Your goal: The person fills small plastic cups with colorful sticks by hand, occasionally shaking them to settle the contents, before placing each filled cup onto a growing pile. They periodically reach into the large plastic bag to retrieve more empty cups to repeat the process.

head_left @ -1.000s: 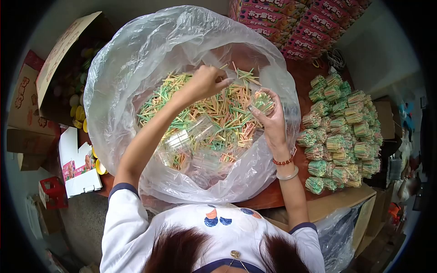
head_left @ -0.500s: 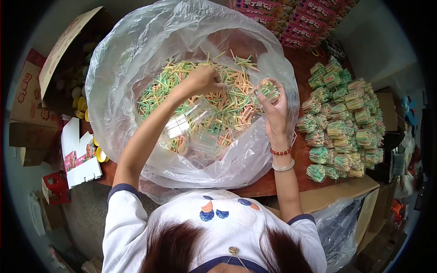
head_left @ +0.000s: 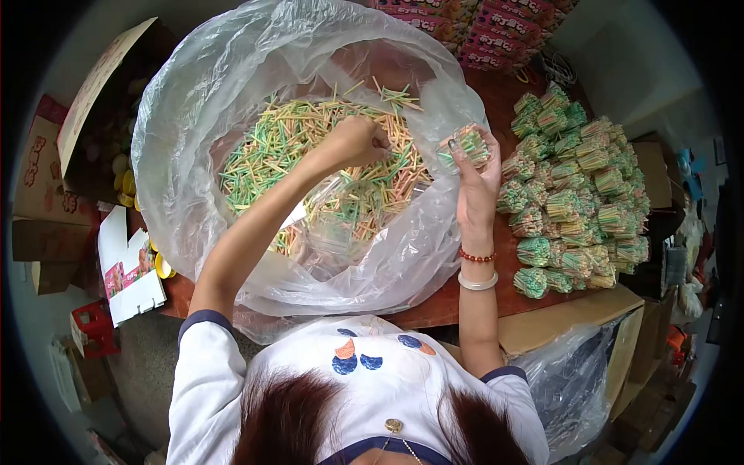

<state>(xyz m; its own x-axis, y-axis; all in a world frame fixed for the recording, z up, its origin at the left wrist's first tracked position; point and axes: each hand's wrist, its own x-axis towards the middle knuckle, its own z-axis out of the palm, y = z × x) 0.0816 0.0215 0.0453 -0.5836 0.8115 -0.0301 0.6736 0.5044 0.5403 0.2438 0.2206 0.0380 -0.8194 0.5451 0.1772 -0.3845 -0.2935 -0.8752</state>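
My left hand (head_left: 360, 142) is over the heap of short pastel sticks (head_left: 291, 128), its fingers curled together; whatever they pinch is too small to make out. Closed round a clear cup of sticks (head_left: 470, 147) is my right hand (head_left: 479, 182), at the right rim of a large clear plastic bag (head_left: 182, 101). The cup lies tilted, thumb across its near side. The bag surrounds the heap. Clear empty containers (head_left: 329, 232) lie on the sticks nearest my body, partly hidden by my left forearm.
Many stick bundles (head_left: 577, 201) are stacked on the red table (head_left: 434, 310) at the right. Pink boxes (head_left: 496, 35) stand behind. An open carton (head_left: 97, 93), yellow lids (head_left: 164, 266) and white card (head_left: 136, 283) are at the left. A cardboard box (head_left: 573, 314) sits at front right.
My right hand has moved right with the cup, from over the heap's edge to the bag's rim, and the cup has turned. My left hand remains over the sticks, slightly lower. The view has shifted.
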